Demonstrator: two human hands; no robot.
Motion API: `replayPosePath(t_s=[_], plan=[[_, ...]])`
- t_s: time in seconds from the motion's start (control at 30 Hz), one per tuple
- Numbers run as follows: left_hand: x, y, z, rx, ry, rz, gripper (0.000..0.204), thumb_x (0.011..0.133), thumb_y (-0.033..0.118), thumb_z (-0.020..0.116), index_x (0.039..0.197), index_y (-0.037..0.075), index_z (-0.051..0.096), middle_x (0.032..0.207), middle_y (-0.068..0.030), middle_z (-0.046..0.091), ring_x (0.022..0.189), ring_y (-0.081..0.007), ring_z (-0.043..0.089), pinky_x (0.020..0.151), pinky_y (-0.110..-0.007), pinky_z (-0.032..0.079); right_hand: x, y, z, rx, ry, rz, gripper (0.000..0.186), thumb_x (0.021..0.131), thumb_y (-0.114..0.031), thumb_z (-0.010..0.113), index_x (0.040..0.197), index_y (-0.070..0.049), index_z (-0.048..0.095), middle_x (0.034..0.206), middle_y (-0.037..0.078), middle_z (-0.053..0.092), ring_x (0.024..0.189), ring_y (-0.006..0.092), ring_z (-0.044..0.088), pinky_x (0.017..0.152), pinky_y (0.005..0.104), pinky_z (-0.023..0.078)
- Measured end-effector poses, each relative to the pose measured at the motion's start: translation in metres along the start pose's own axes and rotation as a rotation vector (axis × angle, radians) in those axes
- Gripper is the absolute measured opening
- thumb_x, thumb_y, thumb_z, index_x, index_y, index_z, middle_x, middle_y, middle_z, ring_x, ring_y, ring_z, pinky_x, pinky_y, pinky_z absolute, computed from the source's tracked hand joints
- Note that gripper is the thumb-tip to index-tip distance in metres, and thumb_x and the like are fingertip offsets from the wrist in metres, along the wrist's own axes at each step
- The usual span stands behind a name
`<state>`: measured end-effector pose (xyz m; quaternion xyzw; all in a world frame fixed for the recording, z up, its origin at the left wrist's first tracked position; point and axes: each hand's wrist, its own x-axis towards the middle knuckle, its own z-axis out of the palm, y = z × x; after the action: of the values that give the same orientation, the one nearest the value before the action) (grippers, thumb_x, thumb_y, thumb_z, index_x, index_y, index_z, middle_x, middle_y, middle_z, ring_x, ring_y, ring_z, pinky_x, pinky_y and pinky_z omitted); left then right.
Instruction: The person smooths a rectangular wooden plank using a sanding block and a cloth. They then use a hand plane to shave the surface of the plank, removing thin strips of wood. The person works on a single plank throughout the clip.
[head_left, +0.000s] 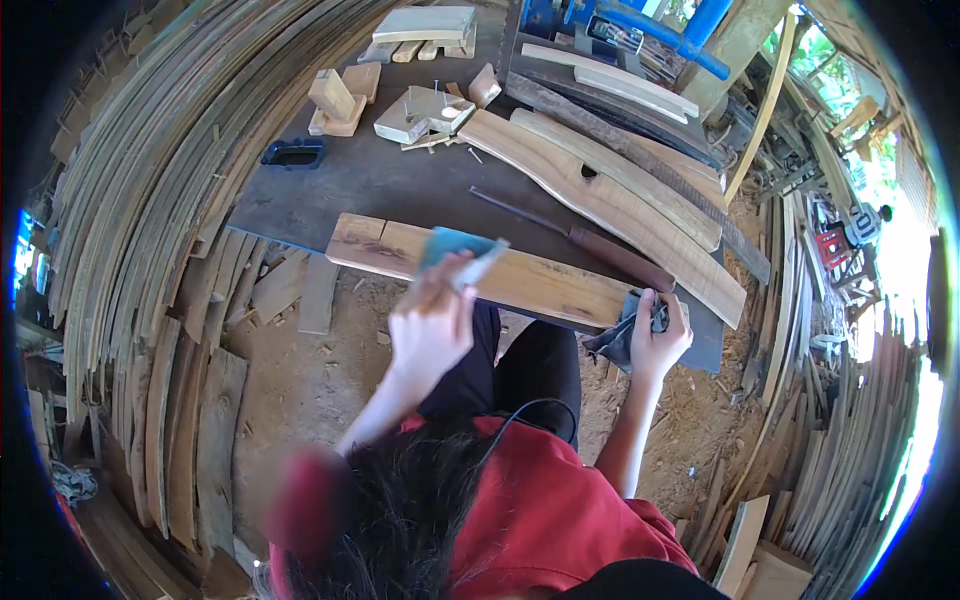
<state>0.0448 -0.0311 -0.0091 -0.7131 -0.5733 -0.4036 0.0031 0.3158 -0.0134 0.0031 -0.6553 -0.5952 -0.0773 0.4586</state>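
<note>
A narrow wooden plank (545, 284) lies along the near edge of the dark worktable, with a thin line across it near its left end. Over the plank's left half, my left hand (432, 325) is closed on a folded teal sheet (456, 246) with a pale edge, blurred by motion. Whether the sheet touches the wood I cannot tell. My right hand (660, 338) grips the plank's right end through a dark grey cloth (618, 340), which hangs below the table edge. Just beyond the plank rests a long thin metal tool with a brown wooden handle (622, 258).
Curved boards (600, 180) lie across the table's right side. Wood blocks (425, 112), some with nails standing in them, sit at the back. A dark blue clamp-like frame (294, 153) is at the left. Stacked wood strips (150, 210) line the left; more lean at the right.
</note>
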Motion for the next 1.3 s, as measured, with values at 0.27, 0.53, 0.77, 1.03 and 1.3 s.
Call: replayPosePath(t_s=[0.27,0.53,0.77,1.03,1.3], plan=[[0.019,-0.076,-0.020,0.413,0.269,-0.254,0.032,0.096,0.022,0.042,0.107,0.002,0.064,0.116,-0.0168,0.062,0.090,-0.0328,0.066,0.070,-0.040,0.056,0.056,-0.069,-0.017,0.330,-0.069,0.027,0.030,0.087,-0.031,0.064,0.090,-0.001,0.062,0.076,0.015,0.064,0.073,0.0220,0.065,0.068,0.0328,0.048],[0.008,-0.005,0.020,0.113,0.185,0.051,0.030,0.094,0.021,0.046,0.107,0.001,0.064,0.114,-0.0128,0.063,0.098,-0.0315,0.064,0.077,-0.041,0.055,0.096,-0.124,0.054,0.279,-0.228,-0.310,0.088,0.081,-0.045,0.067,0.143,-0.005,0.018,0.128,0.028,0.044,0.126,0.0365,0.040,0.106,0.0563,0.025],[0.015,-0.057,-0.011,0.364,0.312,-0.140,0.030,0.095,0.019,0.044,0.112,0.001,0.061,0.112,-0.0191,0.062,0.091,-0.0339,0.065,0.069,-0.042,0.056,0.044,-0.108,0.031,0.522,-0.380,-0.341,0.041,0.085,-0.017,0.062,0.121,0.001,0.052,0.121,0.021,0.055,0.115,0.0360,0.053,0.098,0.0395,0.041],[-0.002,0.038,0.035,-0.077,0.093,0.031,0.033,0.081,0.012,0.057,0.112,0.002,0.060,0.112,-0.0160,0.062,0.106,-0.0331,0.059,0.086,-0.041,0.050,0.005,-0.102,0.036,0.659,-0.552,-0.507,0.045,0.084,-0.024,0.062,0.123,-0.003,0.054,0.122,0.020,0.056,0.116,0.0356,0.052,0.100,0.0431,0.038],[-0.005,0.031,0.026,-0.342,-0.133,0.065,0.028,0.068,0.006,0.066,0.095,0.003,0.064,0.099,-0.0139,0.064,0.091,-0.0314,0.063,0.079,-0.038,0.052,-0.008,-0.091,0.041,0.622,-0.705,-0.570,0.050,0.083,-0.031,0.062,0.124,-0.003,0.054,0.119,0.019,0.058,0.115,0.0344,0.052,0.100,0.0426,0.038]])
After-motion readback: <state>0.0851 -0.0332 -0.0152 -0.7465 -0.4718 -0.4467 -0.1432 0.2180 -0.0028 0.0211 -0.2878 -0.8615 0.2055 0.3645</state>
